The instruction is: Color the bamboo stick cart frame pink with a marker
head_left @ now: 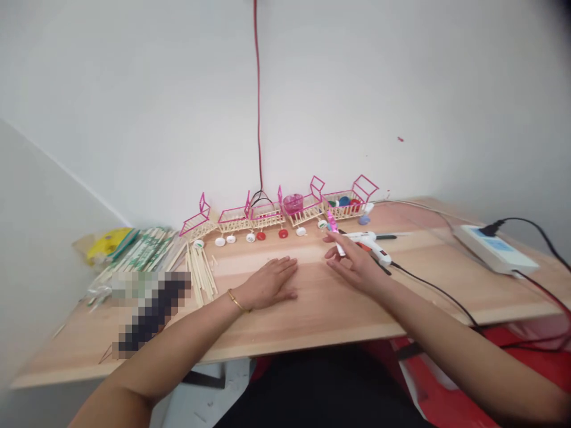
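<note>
My left hand (270, 282) lies flat on the wooden table (312, 309), fingers stretched out and holding nothing; a gold bangle sits on the wrist. My right hand (352, 261) rests on the table just right of it, fingers extended and slightly spread, nothing gripped. Its fingertips lie next to a pink and white marker (333, 229) and a white glue gun (372, 244). Behind both hands runs a row of little carts (276, 214) built from pale sticks with pink frames, bottle-cap wheels beneath them.
A bundle of loose wooden sticks (200, 270) and packaged chopsticks (143, 249) lie at the left, with a yellow packet (107, 244). A white power strip (495, 249) with black and red cables sits at the right. A red wire (257, 95) hangs down the wall.
</note>
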Demonstrator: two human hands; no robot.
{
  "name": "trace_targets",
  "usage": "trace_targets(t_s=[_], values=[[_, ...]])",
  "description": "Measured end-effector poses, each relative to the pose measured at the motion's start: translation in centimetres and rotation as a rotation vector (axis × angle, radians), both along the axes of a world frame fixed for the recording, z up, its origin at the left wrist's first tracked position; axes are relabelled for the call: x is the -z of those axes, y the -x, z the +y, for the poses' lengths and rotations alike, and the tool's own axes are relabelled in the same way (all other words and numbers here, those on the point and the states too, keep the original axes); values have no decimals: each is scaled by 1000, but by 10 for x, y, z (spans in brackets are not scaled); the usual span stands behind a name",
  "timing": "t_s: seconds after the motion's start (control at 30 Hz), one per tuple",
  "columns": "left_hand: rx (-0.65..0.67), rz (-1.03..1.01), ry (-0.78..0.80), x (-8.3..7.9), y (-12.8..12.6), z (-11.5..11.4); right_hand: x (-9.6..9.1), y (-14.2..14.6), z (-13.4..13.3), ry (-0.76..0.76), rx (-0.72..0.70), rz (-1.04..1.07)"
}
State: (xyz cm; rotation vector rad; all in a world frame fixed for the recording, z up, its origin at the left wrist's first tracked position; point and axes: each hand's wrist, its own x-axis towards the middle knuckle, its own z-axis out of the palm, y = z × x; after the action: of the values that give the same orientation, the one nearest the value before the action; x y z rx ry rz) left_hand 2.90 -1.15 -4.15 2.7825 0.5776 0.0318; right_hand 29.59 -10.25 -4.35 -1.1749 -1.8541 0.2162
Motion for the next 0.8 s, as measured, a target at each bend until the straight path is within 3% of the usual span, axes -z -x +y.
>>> trace_targets(t_s=[0.1, 0.27, 0.4, 0.53, 0.67, 0.8], values=[[65, 0, 26, -6, 14, -11, 2, -2, -2, 29, -11, 5], [109, -54, -14, -7, 69, -42, 3, -2, -3, 52, -36, -27], [-108, -159, -174, 5, 113, -66, 2, 1, -6, 52, -75, -125], [-257, -400, -305, 12, 150, -80, -4, 6, -9, 90, -61, -170], [-331, -474, -383, 6, 175, -86, -7, 10, -6, 53, -35, -179], [-346, -449, -441, -2, 180, -80, -11, 8, -1, 26, -59, -220]])
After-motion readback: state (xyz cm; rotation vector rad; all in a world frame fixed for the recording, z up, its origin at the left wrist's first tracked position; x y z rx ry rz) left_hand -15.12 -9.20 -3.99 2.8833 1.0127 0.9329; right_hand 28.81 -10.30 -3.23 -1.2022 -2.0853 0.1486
